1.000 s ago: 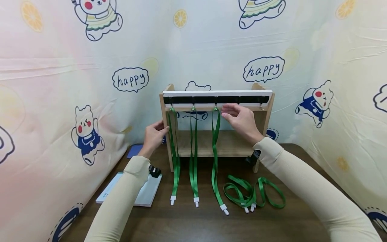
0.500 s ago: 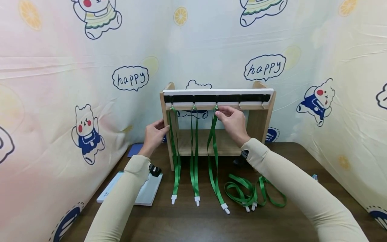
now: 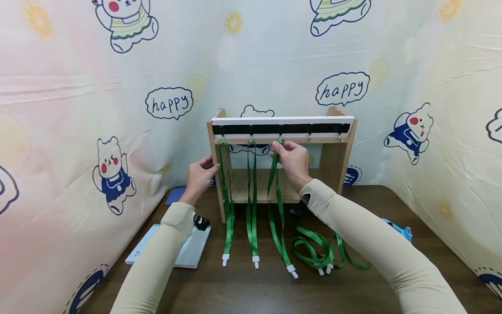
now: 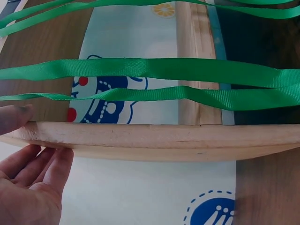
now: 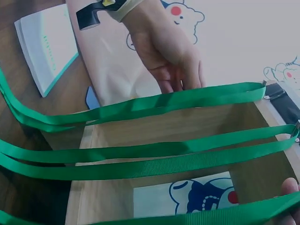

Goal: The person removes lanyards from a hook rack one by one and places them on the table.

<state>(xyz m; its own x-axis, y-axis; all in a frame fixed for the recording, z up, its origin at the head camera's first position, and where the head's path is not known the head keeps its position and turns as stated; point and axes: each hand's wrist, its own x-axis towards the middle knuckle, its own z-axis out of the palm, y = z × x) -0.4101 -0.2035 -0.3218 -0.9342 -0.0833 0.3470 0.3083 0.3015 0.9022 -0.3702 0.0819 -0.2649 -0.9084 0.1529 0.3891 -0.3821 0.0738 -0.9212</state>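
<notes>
Three green lanyards hang from hooks on a wooden rack (image 3: 331,163): a left one (image 3: 225,196), a middle one (image 3: 254,218) and a right one (image 3: 285,258). White clips end them at the bottom. At the top of the right lanyard, just under its hook, my right hand (image 3: 295,163) pinches the green strap; its fingertips (image 5: 289,187) show at the edge of the right wrist view. My left hand (image 3: 200,179) grips the rack's left side panel (image 4: 140,136), thumb on one face and fingers on the other.
Two bare hooks, one (image 3: 311,138) beside the other (image 3: 340,138), sit right of the hanging lanyards. More green lanyards (image 3: 321,263) lie coiled on the table. A white book-like block (image 3: 192,248) lies left, and a blue object (image 3: 404,231) shows behind the right forearm.
My right hand has moved left from beside the right lanyard and now pinches its top. That lanyard's straps have shifted slightly left. The left hand has stayed on the rack.
</notes>
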